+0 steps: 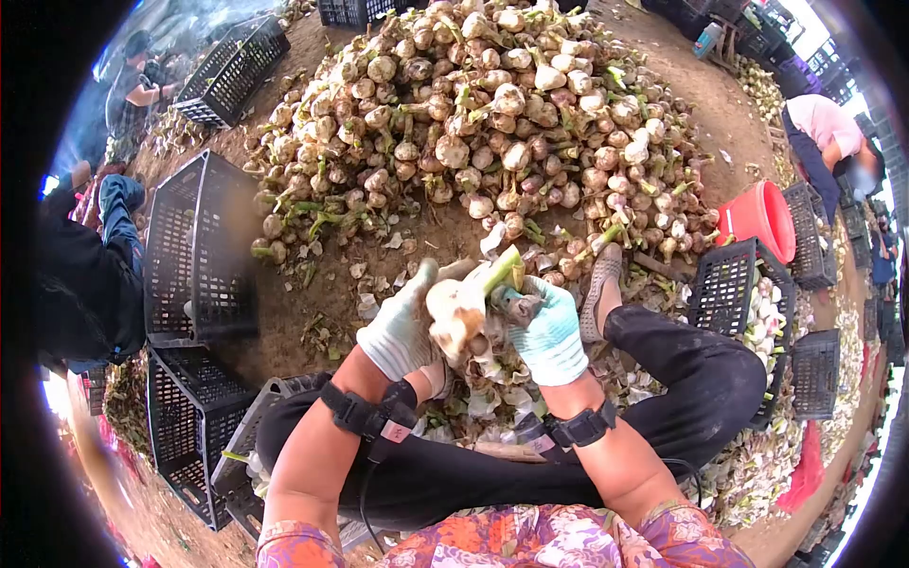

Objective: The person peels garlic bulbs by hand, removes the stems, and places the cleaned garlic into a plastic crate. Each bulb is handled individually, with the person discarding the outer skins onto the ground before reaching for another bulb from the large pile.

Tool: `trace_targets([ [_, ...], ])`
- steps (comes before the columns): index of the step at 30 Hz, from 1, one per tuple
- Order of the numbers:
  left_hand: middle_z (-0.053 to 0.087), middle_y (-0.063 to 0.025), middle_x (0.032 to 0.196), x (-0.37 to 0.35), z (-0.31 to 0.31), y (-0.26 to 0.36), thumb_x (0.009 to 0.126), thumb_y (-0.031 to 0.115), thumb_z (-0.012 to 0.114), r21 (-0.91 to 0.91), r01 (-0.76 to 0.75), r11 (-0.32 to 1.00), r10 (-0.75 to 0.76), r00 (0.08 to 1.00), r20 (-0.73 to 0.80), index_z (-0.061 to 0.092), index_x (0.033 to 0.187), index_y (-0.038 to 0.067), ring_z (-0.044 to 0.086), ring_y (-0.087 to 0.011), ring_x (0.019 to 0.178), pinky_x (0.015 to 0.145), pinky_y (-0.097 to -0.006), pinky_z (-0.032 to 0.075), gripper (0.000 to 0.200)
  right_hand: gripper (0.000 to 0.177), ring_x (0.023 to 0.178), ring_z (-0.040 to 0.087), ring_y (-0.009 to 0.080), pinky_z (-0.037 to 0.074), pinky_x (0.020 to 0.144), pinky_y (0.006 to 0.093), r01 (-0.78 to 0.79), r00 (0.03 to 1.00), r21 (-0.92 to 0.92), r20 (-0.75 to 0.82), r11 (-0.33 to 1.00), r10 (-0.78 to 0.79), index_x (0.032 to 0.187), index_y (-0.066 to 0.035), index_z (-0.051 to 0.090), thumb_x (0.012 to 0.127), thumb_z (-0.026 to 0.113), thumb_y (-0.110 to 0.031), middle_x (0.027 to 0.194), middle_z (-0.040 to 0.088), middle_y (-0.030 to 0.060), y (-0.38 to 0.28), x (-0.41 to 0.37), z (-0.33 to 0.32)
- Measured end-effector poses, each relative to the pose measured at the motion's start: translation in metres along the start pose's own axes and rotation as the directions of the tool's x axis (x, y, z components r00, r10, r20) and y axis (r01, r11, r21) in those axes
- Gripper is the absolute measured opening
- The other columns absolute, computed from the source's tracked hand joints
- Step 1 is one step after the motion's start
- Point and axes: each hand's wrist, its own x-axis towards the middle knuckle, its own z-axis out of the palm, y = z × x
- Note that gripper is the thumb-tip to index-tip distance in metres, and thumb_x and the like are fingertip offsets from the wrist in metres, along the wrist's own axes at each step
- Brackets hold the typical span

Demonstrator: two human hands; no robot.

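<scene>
In front of my lap, a large pale garlic bulb (453,305) with torn outer skin is held between my two gloved hands. My left hand (396,327) is closed around its left side. From the top of the bulb a thick green stem (500,271) slants up to the right. My right hand (549,331) is closed at the stem side, its fingertips dark with dirt and pressed against the bulb. Loose papery garlic skins (483,398) lie below both hands, between my bent legs.
A big heap of garlic bulbs (492,123) rises ahead. Black plastic crates (204,251) stand at my left; another crate (724,289) and a red bucket (757,222) stand at right. A person in a pink top (824,123) bends at far right; other people are at left.
</scene>
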Motion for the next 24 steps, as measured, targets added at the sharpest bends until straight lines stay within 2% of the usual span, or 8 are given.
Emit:
trace_targets([
  [3, 0.045, -0.0110, 0.117, -0.002, -0.001, -0.013, 0.072, 0.042, 0.066, 0.470, -0.164, 0.868, 0.289, 0.934, -0.208, 0.026, 0.131, 0.003, 0.049, -0.0188, 0.101, 0.086, -0.0307, 0.043, 0.081, 0.021, 0.069, 0.052, 0.0080, 0.043, 0.063, 0.0215, 0.119, 0.975, -0.304, -0.147, 0.945, -0.170, 0.089, 0.005, 0.058, 0.075, 0.041, 0.006, 0.074, 0.060, 0.0042, -0.003, -0.003, 0.002],
  [5, 0.049, -0.0103, 0.107, 0.003, -0.010, -0.026, 0.073, 0.015, 0.068, 0.869, -0.396, 0.298, 0.633, 0.763, 0.130, 0.028, 0.128, 0.000, 0.057, -0.0156, 0.082, 0.064, -0.0243, 0.048, 0.070, 0.020, 0.066, 0.051, 0.0081, 0.042, 0.061, 0.0221, 0.085, 0.974, -0.424, -0.155, 0.902, -0.165, 0.088, 0.005, 0.058, 0.075, 0.042, 0.006, 0.072, 0.059, 0.0046, -0.003, -0.004, 0.002],
  [7, 0.051, -0.0117, 0.105, -0.003, 0.011, -0.019, 0.074, 0.014, 0.064, 0.525, -0.367, 0.768, 0.492, 0.862, -0.118, 0.034, 0.125, 0.000, 0.053, -0.0212, 0.097, 0.084, -0.0332, 0.045, 0.061, 0.016, 0.065, 0.051, 0.0082, 0.043, 0.060, 0.0229, 0.050, 0.979, -0.338, -0.169, 0.940, -0.112, 0.086, 0.005, 0.058, 0.076, 0.045, 0.004, 0.071, 0.058, 0.0034, 0.000, -0.004, 0.007],
  [10, 0.056, -0.0127, 0.101, 0.010, -0.002, -0.014, 0.087, 0.033, 0.046, -0.113, -0.283, 0.952, 0.230, 0.910, -0.344, 0.048, 0.110, 0.002, 0.057, -0.0227, 0.087, 0.079, -0.0355, 0.048, 0.039, 0.015, 0.070, 0.053, 0.0083, 0.045, 0.064, 0.0223, 0.034, 0.991, 0.007, -0.133, 0.999, -0.033, 0.089, 0.005, 0.058, 0.078, 0.050, 0.001, 0.077, 0.061, 0.0044, -0.004, -0.017, 0.016],
  [14, 0.055, -0.0115, 0.106, 0.003, 0.003, -0.008, 0.085, 0.030, 0.051, -0.001, -0.102, 0.995, 0.091, 0.897, -0.433, 0.044, 0.116, 0.002, 0.055, -0.0208, 0.093, 0.080, -0.0333, 0.046, 0.043, 0.018, 0.074, 0.054, 0.0083, 0.045, 0.067, 0.0220, 0.144, 0.987, -0.197, -0.041, 0.970, -0.155, 0.093, 0.005, 0.058, 0.077, 0.051, 0.000, 0.082, 0.062, 0.0057, -0.005, -0.017, 0.012],
  [16, 0.054, -0.0109, 0.106, -0.003, 0.006, -0.009, 0.078, 0.024, 0.062, 0.457, -0.310, 0.834, 0.402, 0.908, -0.118, 0.040, 0.120, 0.001, 0.054, -0.0203, 0.095, 0.080, -0.0325, 0.046, 0.053, 0.021, 0.073, 0.055, 0.0096, 0.045, 0.068, 0.0230, 0.156, 0.988, -0.182, 0.027, 0.971, -0.153, 0.094, 0.003, 0.058, 0.075, 0.049, 0.003, 0.079, 0.063, 0.0067, -0.009, -0.018, 0.011],
  [21, 0.052, -0.0116, 0.107, -0.002, -0.003, -0.006, 0.070, 0.015, 0.068, 0.290, -0.313, 0.904, 0.356, 0.928, -0.110, 0.038, 0.119, 0.001, 0.053, -0.0223, 0.097, 0.082, -0.0322, 0.045, 0.059, 0.037, 0.079, 0.058, 0.0198, 0.048, 0.064, 0.0277, 0.182, 0.970, -0.422, -0.072, 0.888, -0.233, 0.112, -0.003, 0.050, 0.076, 0.046, 0.005, 0.106, 0.055, 0.0115, 0.024, 0.001, -0.025],
  [24, 0.052, -0.0101, 0.104, 0.000, 0.000, -0.009, 0.064, 0.006, 0.068, 0.272, -0.333, 0.903, 0.381, 0.913, -0.146, 0.040, 0.114, 0.002, 0.053, -0.0221, 0.096, 0.082, -0.0320, 0.045, 0.058, 0.047, 0.076, 0.058, 0.0207, 0.048, 0.053, 0.0272, -0.104, 0.994, 0.401, 0.018, 0.910, 0.106, 0.121, -0.007, 0.041, 0.076, 0.047, 0.005, 0.113, 0.048, 0.0103, -0.004, -0.008, -0.005],
])
